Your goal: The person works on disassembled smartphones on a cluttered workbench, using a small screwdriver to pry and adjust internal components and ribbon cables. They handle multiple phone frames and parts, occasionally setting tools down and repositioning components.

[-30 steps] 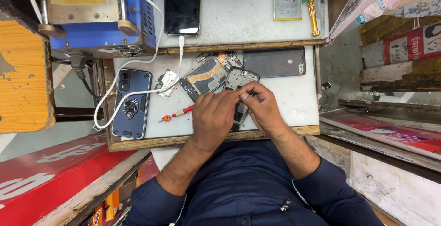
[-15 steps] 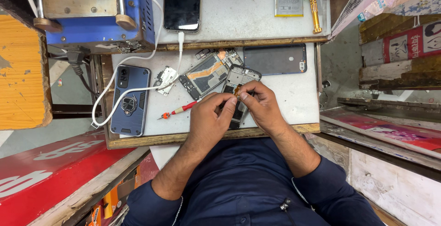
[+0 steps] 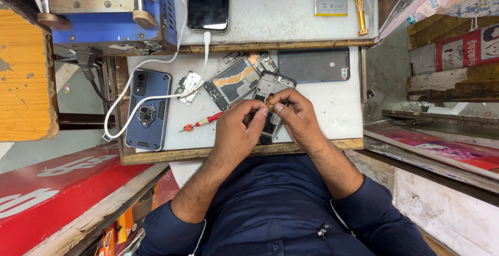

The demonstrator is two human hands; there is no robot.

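Both hands meet over an opened phone frame (image 3: 270, 105) lying flat on the white bench (image 3: 332, 110). The left hand (image 3: 236, 131) and right hand (image 3: 296, 118) pinch a small orange ribbon part (image 3: 270, 101) between fingertips, apparently to steady it above the frame; a red screwdriver (image 3: 205, 121) lies just beside, within reach.

Two hands work here: left hand (image 3: 236, 131), right hand (image 3: 296, 118). Two whole phones (one black phone (image 3: 209, 2) far, one blue-cased phone (image 3: 148, 109) left), two opened phone frames (image 3: 236, 81), one red screwdriver (image 3: 201, 122).
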